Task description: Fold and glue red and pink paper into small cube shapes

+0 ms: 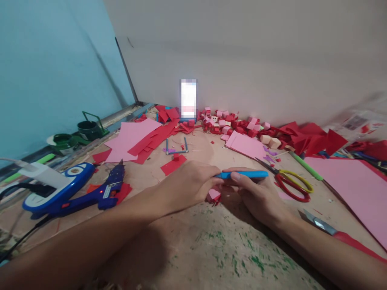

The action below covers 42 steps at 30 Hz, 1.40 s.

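My right hand [258, 193] is closed around a light blue pen-like tool [244, 175], held level above the worktop. My left hand [189, 183] is curled with its fingers meeting the tool's left end. Just under both hands sits a small pink and red paper cube [213, 196], which the fingers of both hands touch or nearly touch. Both forearms rest on the wooden worktop [211, 249].
A blue glue gun [107, 189] and a blue device [56, 189] lie at the left. Red-and-yellow scissors [292, 185], a craft knife [320, 223] and a pink sheet [356, 189] lie at the right. Red and pink scraps and cubes [229, 123] crowd the back wall near a propped phone [188, 98].
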Tool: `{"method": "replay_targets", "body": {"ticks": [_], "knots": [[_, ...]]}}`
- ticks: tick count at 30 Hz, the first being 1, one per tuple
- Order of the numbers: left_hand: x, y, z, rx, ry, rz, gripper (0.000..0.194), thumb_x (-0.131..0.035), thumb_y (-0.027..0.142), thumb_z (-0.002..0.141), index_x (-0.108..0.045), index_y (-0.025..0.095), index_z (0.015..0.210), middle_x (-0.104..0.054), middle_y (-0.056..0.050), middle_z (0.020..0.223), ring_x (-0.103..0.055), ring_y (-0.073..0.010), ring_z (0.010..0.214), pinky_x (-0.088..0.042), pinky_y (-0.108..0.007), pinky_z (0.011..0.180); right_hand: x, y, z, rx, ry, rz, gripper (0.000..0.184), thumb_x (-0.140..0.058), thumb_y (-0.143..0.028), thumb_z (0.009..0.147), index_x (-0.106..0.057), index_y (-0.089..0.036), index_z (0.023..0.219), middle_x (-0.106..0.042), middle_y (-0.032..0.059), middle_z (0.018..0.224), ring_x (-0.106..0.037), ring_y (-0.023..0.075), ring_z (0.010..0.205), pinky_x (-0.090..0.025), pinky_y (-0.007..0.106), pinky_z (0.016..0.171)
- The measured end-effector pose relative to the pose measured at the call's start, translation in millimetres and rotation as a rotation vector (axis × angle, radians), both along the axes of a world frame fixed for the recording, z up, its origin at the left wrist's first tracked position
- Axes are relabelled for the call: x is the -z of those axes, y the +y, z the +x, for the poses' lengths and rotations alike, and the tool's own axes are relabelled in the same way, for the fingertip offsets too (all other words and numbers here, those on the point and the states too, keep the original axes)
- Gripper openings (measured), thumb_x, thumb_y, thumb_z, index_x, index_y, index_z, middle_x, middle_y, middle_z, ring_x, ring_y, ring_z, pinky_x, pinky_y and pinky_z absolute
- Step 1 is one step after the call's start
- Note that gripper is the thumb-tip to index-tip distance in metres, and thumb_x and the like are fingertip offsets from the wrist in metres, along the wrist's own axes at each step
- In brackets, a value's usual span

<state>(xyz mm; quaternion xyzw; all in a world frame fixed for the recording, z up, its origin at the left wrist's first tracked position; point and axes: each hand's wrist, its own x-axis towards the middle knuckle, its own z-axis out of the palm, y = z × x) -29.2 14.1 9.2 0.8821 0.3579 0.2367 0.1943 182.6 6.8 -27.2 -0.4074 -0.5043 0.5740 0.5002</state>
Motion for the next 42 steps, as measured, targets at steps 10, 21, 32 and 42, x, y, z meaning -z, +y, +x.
{"method": "replay_targets", "body": {"ticks": [10,21,32,42], "knots": [[-0.2,4.9,-1.0,-0.012,0.214,0.147,0.022,-0.055,0.028,0.105,-0.069,0.014,0.095,-0.077,-0.008,0.092,-0.071,-0.024,0.085,-0.05,-0.033,0.074,-5.6,-0.1,-9.7,-0.017,0.005,-0.007,0.022,-0.094,-0.039,0.073,-0.087,-0.022,0.086,-0.084,0.0081,0.085,-0.076,0.0217,0.074,-0.064,0.036,0.074],[10.5,3.9,0.5,0.047,0.203,0.25,0.016,-0.052,0.016,0.103,-0.065,0.014,0.095,-0.075,-0.008,0.092,-0.07,-0.0217,0.085,-0.052,-0.032,0.076,-4.8,-4.5,-9.5,-0.052,0.088,-0.13,0.022,-0.089,-0.041,0.078,-0.088,-0.021,0.085,-0.085,0.0097,0.089,-0.078,0.0241,0.083,-0.064,0.038,0.087],[12.5,3.9,2.4,0.044,0.254,0.283,0.015,-0.05,0.014,0.104,-0.065,0.012,0.103,-0.075,-0.009,0.094,-0.071,-0.0228,0.086,-0.052,-0.031,0.075,-3.3,-0.6,-10.5,-0.081,0.219,-0.198,0.026,-0.089,-0.045,0.075,-0.084,-0.021,0.083,-0.084,0.0105,0.085,-0.08,0.0275,0.085,-0.063,0.047,0.094],[-2.0,3.0,0.0,0.047,0.224,0.327,0.027,-0.053,0.034,0.108,-0.067,0.015,0.096,-0.077,-0.005,0.088,-0.072,-0.0209,0.079,-0.046,-0.03,0.069,-9.6,0.0,-8.6,-0.135,0.144,-0.104,0.033,-0.092,-0.05,0.073,-0.077,-0.02,0.076,-0.071,0.0006,0.059,-0.061,0.0129,0.047,-0.049,0.024,0.046]]}}
